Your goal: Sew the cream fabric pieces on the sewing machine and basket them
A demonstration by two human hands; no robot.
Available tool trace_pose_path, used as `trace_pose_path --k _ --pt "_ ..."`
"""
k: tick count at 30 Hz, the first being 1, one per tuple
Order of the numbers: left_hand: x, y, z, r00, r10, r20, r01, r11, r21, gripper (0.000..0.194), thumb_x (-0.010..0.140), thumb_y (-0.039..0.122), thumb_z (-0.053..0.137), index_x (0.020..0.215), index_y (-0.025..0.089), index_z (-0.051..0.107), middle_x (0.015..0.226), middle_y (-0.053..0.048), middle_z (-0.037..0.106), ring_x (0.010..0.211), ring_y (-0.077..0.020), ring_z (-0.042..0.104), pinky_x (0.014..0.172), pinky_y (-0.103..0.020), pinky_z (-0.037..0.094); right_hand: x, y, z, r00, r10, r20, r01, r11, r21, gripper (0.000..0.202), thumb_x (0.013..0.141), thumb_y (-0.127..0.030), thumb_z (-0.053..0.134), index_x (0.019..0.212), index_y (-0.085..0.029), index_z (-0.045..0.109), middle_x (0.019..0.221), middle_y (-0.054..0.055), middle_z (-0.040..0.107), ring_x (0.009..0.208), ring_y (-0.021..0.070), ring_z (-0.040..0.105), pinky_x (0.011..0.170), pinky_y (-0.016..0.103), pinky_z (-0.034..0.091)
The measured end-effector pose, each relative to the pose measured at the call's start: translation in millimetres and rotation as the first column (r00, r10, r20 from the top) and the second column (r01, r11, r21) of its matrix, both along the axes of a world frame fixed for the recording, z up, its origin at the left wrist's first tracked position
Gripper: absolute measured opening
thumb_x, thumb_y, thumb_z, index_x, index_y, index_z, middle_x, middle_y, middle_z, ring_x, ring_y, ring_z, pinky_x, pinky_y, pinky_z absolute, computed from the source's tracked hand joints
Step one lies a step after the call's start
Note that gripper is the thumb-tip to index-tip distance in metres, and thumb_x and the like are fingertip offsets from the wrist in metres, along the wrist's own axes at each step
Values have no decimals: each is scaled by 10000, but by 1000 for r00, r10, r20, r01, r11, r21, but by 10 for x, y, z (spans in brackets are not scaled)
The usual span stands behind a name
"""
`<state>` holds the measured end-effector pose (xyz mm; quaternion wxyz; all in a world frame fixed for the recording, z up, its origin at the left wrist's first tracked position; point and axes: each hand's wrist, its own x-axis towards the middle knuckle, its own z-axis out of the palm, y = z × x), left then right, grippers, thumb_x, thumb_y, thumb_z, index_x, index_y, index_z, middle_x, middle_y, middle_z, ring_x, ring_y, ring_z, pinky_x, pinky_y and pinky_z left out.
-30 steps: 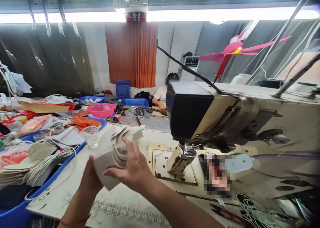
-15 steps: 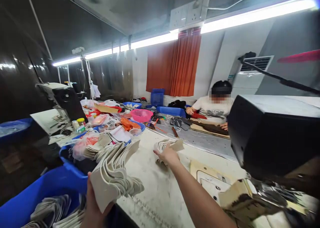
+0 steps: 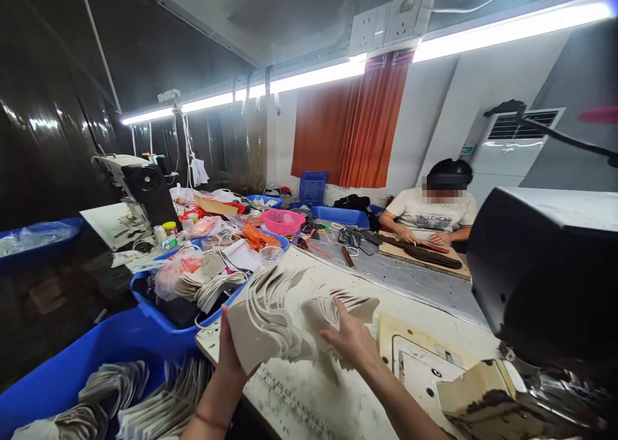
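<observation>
Low ctr of frame, L hand [image 3: 232, 357] has its fingers partly closed round the lower L side of a fanned off-white stack [image 3: 263, 330], thumb up its edge. Just R, a second stack [image 3: 316, 315] meets R hand [image 3: 355, 342]: thumb & index parted, touching its near side; can't tell if hidden fingers grip. Both stacks are above the white bench [image 3: 299, 395]. Lower L: blue bin [image 3: 62, 356] w/ more fanned pcs [image 3: 157, 401]. Far R: sewing machine head [image 3: 545, 266]. Co-worker [image 3: 427, 218] sits upper R of ctr, hands at dark material [image 3: 420, 252].
</observation>
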<state>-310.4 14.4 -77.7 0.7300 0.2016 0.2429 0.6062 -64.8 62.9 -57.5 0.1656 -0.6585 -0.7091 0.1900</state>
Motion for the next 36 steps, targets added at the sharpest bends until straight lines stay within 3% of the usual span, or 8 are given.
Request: trace_pose_path --k 4,8,11,16,21,25,30,36 --pt "317 76 -94 966 -244 88 243 970 18 808 754 774 348 1196 137 577 1114 -147 654 1194 -358 494 1034 -487 320 244 -602 -118 976 102 -195 -99 995 24 664 859 -306 536 1459 -242 259 1150 37 559 919 207 579 752 257 454" --pt "516 6 -187 890 -454 38 454 891 20 748 805 702 381 1245 123 553 1149 -159 640 1192 -357 500 1038 -489 318 483 -889 -187 943 102 -317 -111 994 -8 638 845 -469 441 1431 -242 333 1208 52 525 714 186 576 674 269 452" --pt "568 -45 -221 863 -505 -18 504 862 -56 678 824 634 439 1246 117 555 1153 -157 640 1193 -347 505 1042 -473 329 610 -982 -160 928 82 -364 -96 995 -20 636 780 -466 476 1362 -212 442 1128 54 565 730 205 556 721 287 437" --pt "539 -49 -236 941 -222 -256 189 971 -146 464 811 453 578 1220 233 582 1242 -43 606 1231 -246 488 1067 -365 342 710 -1112 -50 936 52 -349 -77 995 -59 577 759 -429 521 1308 -254 498 804 17 590 730 237 544 692 296 408" --pt "429 -86 -266 810 -55 -583 -50 985 -163 402 728 393 669 1065 174 661 1227 -86 611 1221 -267 490 1043 -381 364 807 -1125 -73 928 31 -372 -79 990 -116 523 788 -502 544 1256 -271 507 1261 31 477 1115 252 456 900 323 368" --pt "463 -168 -216 748 -157 -645 37 980 -196 567 775 594 545 1156 178 598 1227 -126 601 1186 -301 512 971 -423 415 791 -1118 -49 929 -18 -369 -46 986 -163 661 852 -560 469 1403 -214 349 1352 98 384 1187 279 403 949 381 344" --pt "541 -140 -335 453 -31 -891 55 998 -7 676 621 577 702 1148 187 538 1204 -125 598 1183 -335 492 1026 -428 347 699 -1170 78 937 60 -345 -119 981 -154 473 863 -495 577 1263 -255 504 1121 77 565 1018 296 523 839 367 401" --pt "493 -99 -399 248 1 -969 69 997 18 773 709 702 497 1292 201 406 1332 -139 470 1230 -352 437 1017 -483 354 858 -1237 33 909 94 -406 -179 968 -176 622 944 -604 440 1451 -278 283 1370 72 371 1220 262 384 960 358 357"
